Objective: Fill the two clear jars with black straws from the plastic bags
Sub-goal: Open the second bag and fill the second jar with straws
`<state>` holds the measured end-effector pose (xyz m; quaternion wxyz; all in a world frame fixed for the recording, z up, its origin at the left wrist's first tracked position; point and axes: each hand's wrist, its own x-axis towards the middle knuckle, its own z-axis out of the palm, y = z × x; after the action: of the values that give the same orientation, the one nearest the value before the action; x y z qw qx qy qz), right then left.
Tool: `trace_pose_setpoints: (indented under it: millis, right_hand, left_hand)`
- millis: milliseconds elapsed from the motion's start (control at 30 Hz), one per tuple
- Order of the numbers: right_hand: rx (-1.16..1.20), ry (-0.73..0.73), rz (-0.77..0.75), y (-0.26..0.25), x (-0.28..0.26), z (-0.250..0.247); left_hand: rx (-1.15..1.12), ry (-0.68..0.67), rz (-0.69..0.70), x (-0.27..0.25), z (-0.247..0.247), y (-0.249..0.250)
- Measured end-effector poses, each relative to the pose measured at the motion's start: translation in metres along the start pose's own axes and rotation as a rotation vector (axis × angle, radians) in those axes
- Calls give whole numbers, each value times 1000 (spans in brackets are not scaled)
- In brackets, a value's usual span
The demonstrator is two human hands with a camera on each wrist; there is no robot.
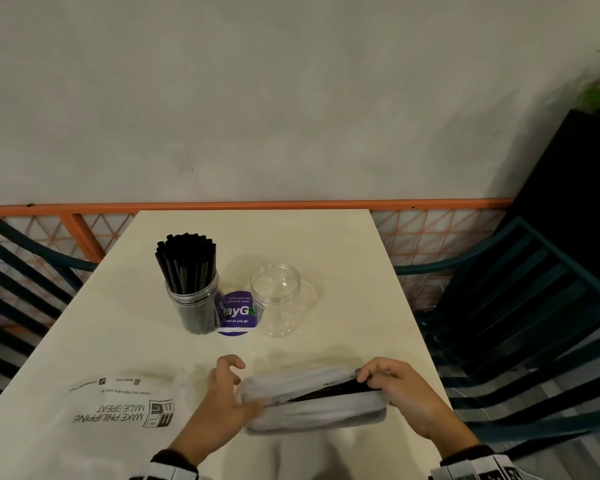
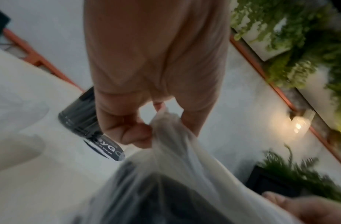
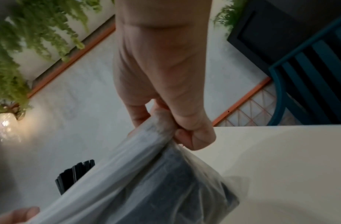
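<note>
A clear jar (image 1: 195, 306) packed with black straws (image 1: 186, 263) stands mid-table, and an empty clear jar (image 1: 277, 299) stands to its right. Near the front edge a translucent plastic bag (image 1: 314, 401) of black straws lies across the table between both hands. My left hand (image 1: 227, 393) pinches the bag's left end (image 2: 161, 121) between thumb and fingers. My right hand (image 1: 392, 386) grips the bag's right end (image 3: 158, 128), fingers curled round the bunched plastic. Dark straws (image 3: 175, 189) show through the plastic in the right wrist view.
A flat printed plastic bag (image 1: 118, 407) lies at the front left of the cream table (image 1: 343, 258). A purple round sticker (image 1: 238, 315) sits between the jars. Dark slatted chairs (image 1: 520, 306) flank the table; an orange rail (image 1: 257, 205) and wall lie behind.
</note>
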<state>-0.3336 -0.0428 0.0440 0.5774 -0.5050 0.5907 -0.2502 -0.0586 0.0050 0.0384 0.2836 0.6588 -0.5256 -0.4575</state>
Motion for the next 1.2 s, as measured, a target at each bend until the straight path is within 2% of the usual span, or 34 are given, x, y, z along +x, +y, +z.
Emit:
trace_pose_setpoints:
  millis: [67,167,267,333,433,533,633,700,800,867,900,967,1033,1100,1167,1200]
  right_hand:
    - [-47,47,-4,0,0,3]
    - [-80,105,-32,3,2,9]
    - [-102,125,-73,3,2,16]
    - [-103,105,-88,3,1,19]
    - [-116,31,-95,0,-2,24]
    - [-202,-51,-139,1,-3,26]
    - [-285,-110,-134,3,-3,16]
    - [-301,-71,-125,4,-1,6]
    - [-306,26,-126,4,1,-2]
    - [-331,94,-141,4,3,-2]
    - [-377,143,-151,4,4,-1]
    - [-600,264,-164,4,3,4]
    - [-807,304,-196,1,1,10]
    - [-860,299,-330,-6,0,18]
    - [-778,271,-555,-17,0,28]
    - [-723,209,-638,-23,0,35]
  left_hand:
    - [195,-10,96,-1,3,2]
    - [428,-94,240,-3,13,5]
    - [538,-100,240,-1,23,8]
    - [513,-25,195,3,26,9]
    - [453,197,137,8,31,12]
    - [514,354,112,6,31,20]
    - [631,310,155,6,21,17]
    - [723,290,233,4,12,15]
    - [570,157,243,2,1,19]
    - [402,3,177,3,-2,20]
    - [334,-30,164,4,-1,22]
    - [287,-38,176,5,0,22]
    - [303,-16,189,5,-2,22]
    - [316,22,215,4,-7,26]
    - [291,38,247,3,-9,34]
    - [284,36,263,1,-8,39]
